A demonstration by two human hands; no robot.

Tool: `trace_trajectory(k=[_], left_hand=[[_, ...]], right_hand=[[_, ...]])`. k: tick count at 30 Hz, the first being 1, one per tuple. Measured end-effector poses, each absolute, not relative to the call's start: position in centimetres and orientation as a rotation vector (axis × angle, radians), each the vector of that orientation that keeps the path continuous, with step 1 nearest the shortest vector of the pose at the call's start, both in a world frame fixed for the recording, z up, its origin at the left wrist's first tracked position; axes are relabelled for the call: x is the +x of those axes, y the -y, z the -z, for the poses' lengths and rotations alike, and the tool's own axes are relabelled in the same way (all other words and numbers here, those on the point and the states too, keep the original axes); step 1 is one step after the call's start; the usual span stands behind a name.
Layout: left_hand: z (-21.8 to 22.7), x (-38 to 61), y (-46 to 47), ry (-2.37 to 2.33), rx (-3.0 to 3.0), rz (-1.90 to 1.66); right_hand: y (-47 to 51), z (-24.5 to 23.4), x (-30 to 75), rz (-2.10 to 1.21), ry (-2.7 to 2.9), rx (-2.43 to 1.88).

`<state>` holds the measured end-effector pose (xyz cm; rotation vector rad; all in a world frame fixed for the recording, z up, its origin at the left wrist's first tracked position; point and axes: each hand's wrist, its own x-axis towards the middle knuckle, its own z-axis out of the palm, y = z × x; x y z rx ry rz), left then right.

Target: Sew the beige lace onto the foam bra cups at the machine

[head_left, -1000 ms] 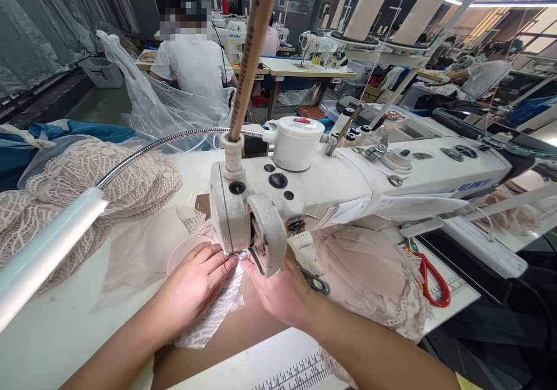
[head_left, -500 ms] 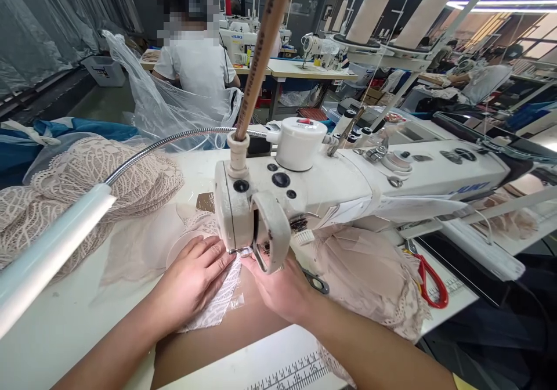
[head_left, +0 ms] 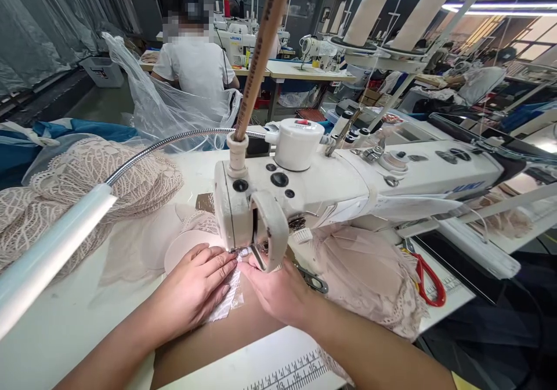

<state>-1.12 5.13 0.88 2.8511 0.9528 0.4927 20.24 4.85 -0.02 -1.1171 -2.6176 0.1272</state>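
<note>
At the needle end of the white sewing machine [head_left: 250,204], a strip of white patterned lace fabric [head_left: 224,309] lies under the presser foot [head_left: 243,252]. My left hand [head_left: 198,280] presses on the lace from the left, its fingers together and the fingertips close beside the foot. From the right, my right hand [head_left: 278,291] holds the lace edge at the foot; the machine's guard hides part of its fingers. A pale moulded cup [head_left: 183,248] sits just beyond my left hand. A small clear piece of film shows beside the lace.
Lace pieces [head_left: 108,169] are heaped at the left, beneath a lamp tube [head_left: 56,256]. Beige fabric [head_left: 369,280] lies right, near red-handled scissors [head_left: 430,280] and a metal thread snipper [head_left: 313,280]. A printed ruler [head_left: 291,375] marks the front edge. Ahead sits a person [head_left: 194,68].
The lace has moved forward toward the presser foot, so less of it shows in front. My left hand has shifted slightly, with its thumb now showing. My right hand stays by the foot.
</note>
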Motion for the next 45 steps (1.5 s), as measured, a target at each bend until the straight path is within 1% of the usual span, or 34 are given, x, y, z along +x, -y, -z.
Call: trace_trajectory(k=[6,14,22,29,34,40,45], left_hand=[[-1.2,-0.6,-5.1,-1.015,2.789,-0.454],[-1.0,-1.0,-5.4,-1.055,2.795,-0.399],[-0.8,-1.1,-5.6,-1.083,2.817,-0.368],[-0.9,-1.0,-5.5,-1.087,2.825,-0.376],[-0.7,-1.1,-5.5,-1.086,2.835,-0.409],[-0.6,-1.2,-5.4,-1.049,2.852,-0.443],[-0.7,-1.2,-5.3,-0.966,2.856,-0.460]], right_hand=[[-5.0,0.5,19.9,-0.049,2.537,-1.181],[-4.9,0.5,20.4,-0.067,2.540,-1.163],[-4.4,0.3,21.8,-0.248,2.545,-0.937],[-3.9,0.2,21.9,-0.318,2.553,-0.817],[-3.7,0.1,21.6,-0.309,2.661,-0.793],[-3.6,0.1,21.3,-0.296,2.746,-0.861],[-3.6,0.2,21.5,-0.219,2.736,-0.853]])
